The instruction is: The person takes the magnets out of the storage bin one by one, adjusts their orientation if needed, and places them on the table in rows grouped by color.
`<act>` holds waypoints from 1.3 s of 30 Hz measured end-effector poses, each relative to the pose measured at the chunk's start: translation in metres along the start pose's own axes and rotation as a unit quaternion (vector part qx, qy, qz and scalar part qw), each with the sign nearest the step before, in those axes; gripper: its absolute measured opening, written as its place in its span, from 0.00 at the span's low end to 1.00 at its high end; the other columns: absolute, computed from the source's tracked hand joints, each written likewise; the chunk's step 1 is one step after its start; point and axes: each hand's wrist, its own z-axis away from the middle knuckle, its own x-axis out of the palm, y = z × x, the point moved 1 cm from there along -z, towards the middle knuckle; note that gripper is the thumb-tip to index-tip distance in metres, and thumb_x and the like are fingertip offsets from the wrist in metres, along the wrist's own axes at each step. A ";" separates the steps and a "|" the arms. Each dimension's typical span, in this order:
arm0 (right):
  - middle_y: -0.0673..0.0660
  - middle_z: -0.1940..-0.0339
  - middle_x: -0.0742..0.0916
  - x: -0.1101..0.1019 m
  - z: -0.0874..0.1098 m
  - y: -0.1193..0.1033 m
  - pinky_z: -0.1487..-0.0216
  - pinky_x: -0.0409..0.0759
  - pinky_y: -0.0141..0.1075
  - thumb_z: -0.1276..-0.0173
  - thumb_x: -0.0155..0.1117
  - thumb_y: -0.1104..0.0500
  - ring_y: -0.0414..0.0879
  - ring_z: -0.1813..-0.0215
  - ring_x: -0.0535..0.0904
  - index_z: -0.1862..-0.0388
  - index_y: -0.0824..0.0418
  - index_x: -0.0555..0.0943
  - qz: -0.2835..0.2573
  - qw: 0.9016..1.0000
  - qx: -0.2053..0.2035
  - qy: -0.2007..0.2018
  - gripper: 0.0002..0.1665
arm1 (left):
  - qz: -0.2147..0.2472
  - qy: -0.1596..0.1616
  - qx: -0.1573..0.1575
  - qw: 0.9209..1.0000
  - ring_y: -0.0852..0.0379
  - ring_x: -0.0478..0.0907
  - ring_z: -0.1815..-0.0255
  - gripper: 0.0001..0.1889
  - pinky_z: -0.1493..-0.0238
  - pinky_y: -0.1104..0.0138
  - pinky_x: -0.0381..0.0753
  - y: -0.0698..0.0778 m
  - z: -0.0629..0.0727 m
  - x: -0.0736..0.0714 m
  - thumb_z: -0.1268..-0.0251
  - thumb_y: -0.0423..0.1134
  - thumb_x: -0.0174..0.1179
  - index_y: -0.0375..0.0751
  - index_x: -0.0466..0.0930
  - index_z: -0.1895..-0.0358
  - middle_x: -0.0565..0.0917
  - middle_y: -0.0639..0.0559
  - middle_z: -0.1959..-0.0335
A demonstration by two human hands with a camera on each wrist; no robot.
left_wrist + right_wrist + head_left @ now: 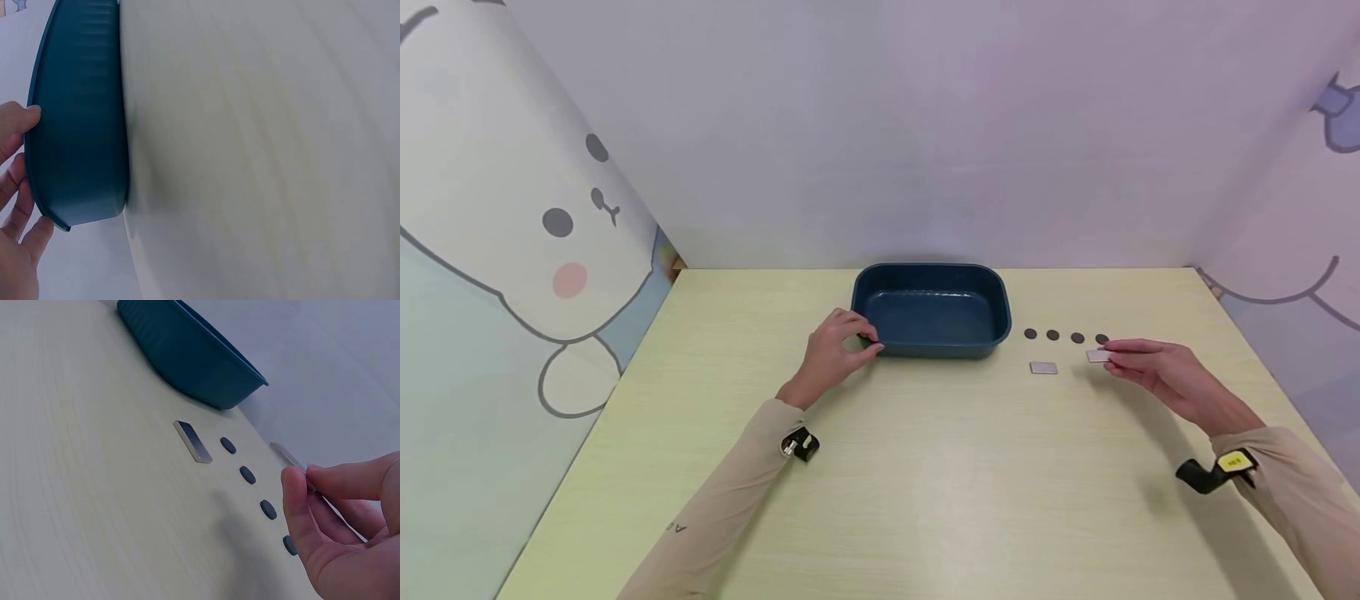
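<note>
A dark blue rectangular basin [932, 350] with rounded corners stands at the back middle of the table. At its front left corner my left hand [838, 350] pinches the rim between thumb and fingers; the left wrist view shows the fingertips [42, 226] along that rim. My right hand [1168, 375] pinches a thin silvery rectangular piece [1098, 356] by one end, held above the table. A similar flat rectangular piece [1043, 367] lies on the table to its left. Several small dark discs [1053, 335] lie in a row behind these pieces, the rightmost close to my right fingertips.
The pale wood-grain table [940, 483] stretches in front of the basin. A plain light wall [925, 133] rises along its back edge. Panels with cartoon prints [512, 275] stand on the left and right sides.
</note>
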 end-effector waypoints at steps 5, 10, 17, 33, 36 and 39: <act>0.57 0.57 0.86 -0.005 0.001 0.002 0.51 0.78 0.37 0.31 0.48 0.77 0.48 0.56 0.84 0.56 0.67 0.84 -0.003 1.000 0.005 0.010 0.18 | -0.001 0.001 0.001 1.000 0.57 0.72 0.56 0.06 0.62 0.63 0.76 -0.002 0.000 0.001 0.47 0.41 0.71 0.48 0.83 0.71 0.81 0.55 0.63; 0.55 0.57 0.86 -0.009 0.003 0.002 0.51 0.79 0.37 0.31 0.49 0.76 0.48 0.57 0.84 0.57 0.65 0.85 0.010 1.000 0.008 0.021 0.17 | 0.000 0.002 0.003 1.000 0.57 0.72 0.57 0.05 0.62 0.63 0.76 -0.002 0.000 0.001 0.47 0.41 0.70 0.48 0.83 0.71 0.81 0.55 0.63; 0.54 0.59 0.87 -0.013 0.002 0.003 0.54 0.80 0.36 0.32 0.51 0.76 0.47 0.59 0.85 0.59 0.64 0.86 0.018 0.999 0.012 0.038 0.17 | 0.002 0.000 0.006 1.000 0.57 0.72 0.56 0.06 0.60 0.63 0.76 -0.002 -0.001 0.001 0.47 0.41 0.70 0.47 0.83 0.70 0.81 0.54 0.62; 0.53 0.63 0.88 -0.012 -0.003 0.004 0.57 0.81 0.35 0.36 0.57 0.75 0.46 0.62 0.85 0.64 0.62 0.87 0.063 0.995 0.028 0.078 0.14 | 0.004 0.000 0.003 1.000 0.57 0.72 0.56 0.05 0.59 0.63 0.76 -0.003 0.000 0.000 0.47 0.41 0.70 0.47 0.83 0.70 0.81 0.54 0.62; 0.53 0.63 0.88 -0.012 -0.004 0.006 0.58 0.81 0.34 0.36 0.57 0.76 0.45 0.63 0.85 0.64 0.62 0.87 0.074 0.994 0.025 0.080 0.14 | 0.005 -0.003 0.001 1.000 0.57 0.72 0.56 0.05 0.59 0.63 0.76 -0.002 -0.001 0.000 0.47 0.41 0.70 0.47 0.83 0.70 0.81 0.54 0.62; 0.52 0.64 0.88 -0.013 -0.004 0.008 0.59 0.81 0.34 0.36 0.58 0.75 0.44 0.63 0.86 0.64 0.62 0.87 0.090 0.992 0.024 0.085 0.13 | 0.003 -0.006 0.000 1.000 0.57 0.72 0.56 0.05 0.59 0.63 0.76 -0.001 -0.001 0.000 0.46 0.41 0.70 0.47 0.83 0.70 0.81 0.54 0.63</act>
